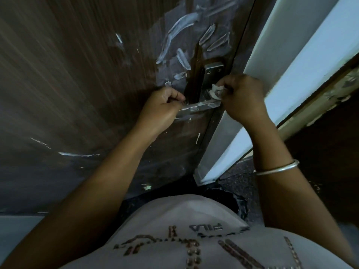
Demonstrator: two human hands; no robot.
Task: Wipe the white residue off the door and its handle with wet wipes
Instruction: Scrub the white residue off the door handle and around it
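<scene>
Stands tight against a dark wood-grain door [77,84], looking down along it. Closes the left grip [161,111] round the free end of the metal lever handle [200,106], fingers curled over the bar, at 9 o'clock of the lever's root. Pinches a crumpled white wet wipe [216,91] in the right grip [242,98] and presses it onto the root of the lever, just at 6 o'clock of the screwed backplate [210,74] (most of the wipe hidden behind curled fingers). Shows thick strokes of white residue [180,26] on the door at 11 and 12 o'clock of the handle, further smears along the lever itself, and thinner streaks far out at 8 o'clock. Wears a silver bangle [277,167] on the right forearm. Borders on a white door frame [291,65] at 3 o'clock of the door's edge. Wears a pale studded shirt [174,214], seen at 6 o'clock.
</scene>
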